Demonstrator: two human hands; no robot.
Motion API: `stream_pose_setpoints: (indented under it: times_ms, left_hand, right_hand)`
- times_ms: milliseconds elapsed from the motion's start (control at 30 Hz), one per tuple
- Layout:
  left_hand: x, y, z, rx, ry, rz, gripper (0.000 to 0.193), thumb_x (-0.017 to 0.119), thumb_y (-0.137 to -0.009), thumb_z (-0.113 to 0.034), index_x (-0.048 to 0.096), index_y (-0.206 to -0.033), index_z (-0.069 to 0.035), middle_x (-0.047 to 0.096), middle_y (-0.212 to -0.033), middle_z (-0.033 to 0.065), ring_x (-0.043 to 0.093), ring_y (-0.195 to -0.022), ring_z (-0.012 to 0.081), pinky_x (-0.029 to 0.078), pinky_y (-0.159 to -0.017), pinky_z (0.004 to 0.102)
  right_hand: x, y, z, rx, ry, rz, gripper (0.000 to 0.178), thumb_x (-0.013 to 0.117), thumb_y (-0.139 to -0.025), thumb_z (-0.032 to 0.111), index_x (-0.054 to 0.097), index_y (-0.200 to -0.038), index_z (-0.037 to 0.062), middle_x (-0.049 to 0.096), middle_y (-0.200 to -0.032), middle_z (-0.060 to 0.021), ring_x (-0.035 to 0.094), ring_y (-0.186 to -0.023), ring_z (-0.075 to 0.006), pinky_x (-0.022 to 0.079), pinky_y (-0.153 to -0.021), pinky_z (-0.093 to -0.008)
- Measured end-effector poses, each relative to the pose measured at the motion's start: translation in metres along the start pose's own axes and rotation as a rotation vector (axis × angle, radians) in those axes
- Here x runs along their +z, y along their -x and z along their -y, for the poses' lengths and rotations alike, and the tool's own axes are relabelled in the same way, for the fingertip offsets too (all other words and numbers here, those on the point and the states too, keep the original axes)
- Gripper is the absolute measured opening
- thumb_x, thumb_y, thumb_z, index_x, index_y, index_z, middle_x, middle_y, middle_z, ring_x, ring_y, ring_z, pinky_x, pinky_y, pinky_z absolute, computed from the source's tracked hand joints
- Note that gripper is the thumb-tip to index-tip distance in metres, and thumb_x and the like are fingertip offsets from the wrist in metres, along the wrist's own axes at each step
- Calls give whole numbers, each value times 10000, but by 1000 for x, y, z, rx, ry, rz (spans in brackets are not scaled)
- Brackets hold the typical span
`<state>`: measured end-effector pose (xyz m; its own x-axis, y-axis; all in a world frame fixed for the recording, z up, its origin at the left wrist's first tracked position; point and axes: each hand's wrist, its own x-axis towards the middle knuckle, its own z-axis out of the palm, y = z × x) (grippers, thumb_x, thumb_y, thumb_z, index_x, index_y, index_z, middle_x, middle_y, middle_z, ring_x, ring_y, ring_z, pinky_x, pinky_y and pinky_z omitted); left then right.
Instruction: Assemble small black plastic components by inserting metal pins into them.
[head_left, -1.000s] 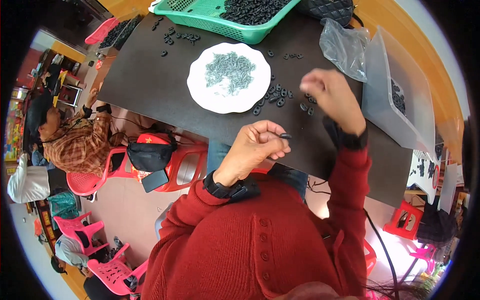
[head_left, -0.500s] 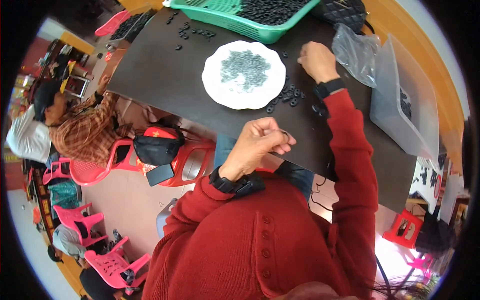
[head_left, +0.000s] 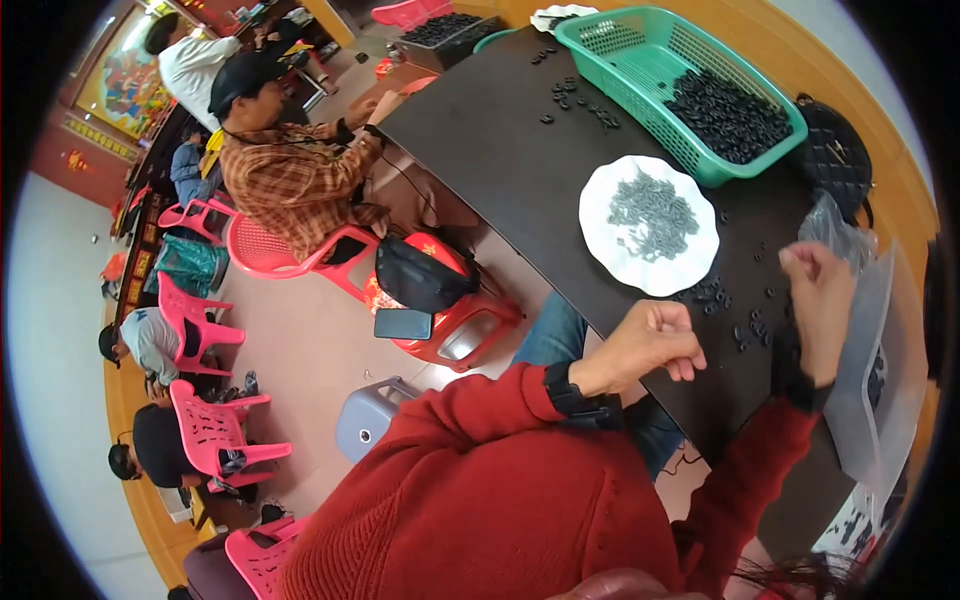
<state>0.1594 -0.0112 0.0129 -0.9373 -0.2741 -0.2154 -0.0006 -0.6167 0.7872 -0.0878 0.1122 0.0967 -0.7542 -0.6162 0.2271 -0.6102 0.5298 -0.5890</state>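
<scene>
My left hand (head_left: 652, 346) is held above the table's near edge, its fingers curled and pressed together. Whatever they hold, if anything, is too small or hidden to make out. My right hand (head_left: 822, 305) is raised at the table's right side by a clear plastic bag (head_left: 845, 240), thumb and fingers pinched, their content unclear. Between the hands lie several small black parts (head_left: 752, 332), looped in shape. Just beyond my left hand, a white scalloped plate (head_left: 598, 238) bears a spread of small greyish, see-through pieces (head_left: 652, 215).
A green plastic basket (head_left: 625, 97) full of black parts stands behind the plate. More black parts (head_left: 568, 95) lie loose beside it. On the right are a black quilted bag (head_left: 838, 160) and a translucent bin (head_left: 865, 400). A person in a plaid shirt (head_left: 285, 185) sits at the left.
My view has swung left, so the table appears farther right and tilted. My right hand has come slightly nearer to me, its fingertips now turned upward. The left hand stays near the table edge.
</scene>
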Motion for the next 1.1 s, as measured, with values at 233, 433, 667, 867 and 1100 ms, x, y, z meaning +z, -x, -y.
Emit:
stream_pose_setpoints:
  times_ms: [233, 433, 667, 867, 1100]
  left_hand:
    - [17, -1, -8, 85, 32, 123, 167, 687, -980, -23, 564, -875, -65, 786, -890, 142, 742, -691, 144, 607, -664, 274]
    - [24, 7, -19, 101, 16, 210, 192, 678, -996, -12, 525, -899, -75, 779, -890, 127, 738, -694, 134, 601, -663, 266]
    - [37, -3, -10, 18, -177, 160, 178, 648, -1032, -22, 516, -928, -81, 777, -901, 107, 724, -696, 114, 560, -635, 244]
    - [47, -11, -5, -85, -203, 293, 68, 642, -1054, -94, 646, -1056, -26, 788, -939, 76, 719, -729, 86, 554, -649, 224]
    - [51, -11, -9, -383, -208, 303, 146, 654, -1069, -152, 719, -1023, -29, 750, -884, 20, 671, -695, 61, 527, -617, 201]
  right_hand:
    - [-19, 83, 48, 36, -379, 3, 146, 739, -1023, 112, 763, -993, -29, 674, -804, 47, 547, -729, -20, 425, -662, -220]
    - [-6, 145, 65, 195, -639, 52, 103, 676, -1057, 47, 731, -1032, -37, 740, -899, -46, 692, -831, -111, 529, -779, -259]
    - [-3, 181, 30, 214, -693, 42, 95, 662, -1042, 19, 735, -1037, -42, 731, -907, -52, 655, -853, -115, 516, -800, -278]
    - [-20, 176, 30, 170, -685, 23, 51, 671, -1045, -12, 711, -1064, -38, 682, -914, -13, 603, -857, -76, 471, -796, -228]
    - [-20, 177, 5, 213, -670, 84, 89, 806, -935, 31, 748, -960, -32, 725, -843, -73, 644, -792, -161, 497, -749, -311]
